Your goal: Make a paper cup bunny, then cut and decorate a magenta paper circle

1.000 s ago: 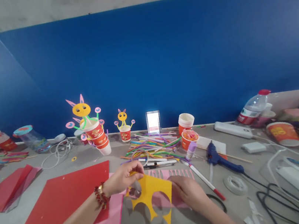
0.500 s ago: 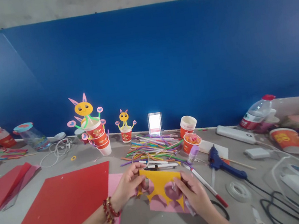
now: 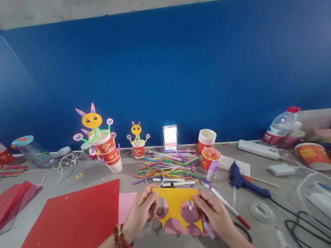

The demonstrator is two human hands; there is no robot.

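Between my two hands is a yellow sheet of paper with round cut-outs, a pink sheet showing behind it and through the holes. My left hand pinches the yellow paper at its left upper side; a beaded bracelet is on that wrist. At the right edge, my right hand grips it with thumb and fingers, and a thin whitish strip hangs below that hand. Just beyond the paper lie white markers and a pile of colourful pipe cleaners.
Red card over pink paper lies at left. Cup figures stand behind it. To the right are stacked paper cups, a glue stick, a blue glue gun, a tape roll, a bottle and cables.
The yellow paper has shifted slightly left and is held flatter, its left hole showing more plainly. Both hands keep hold of it. The whole view has drifted a little.
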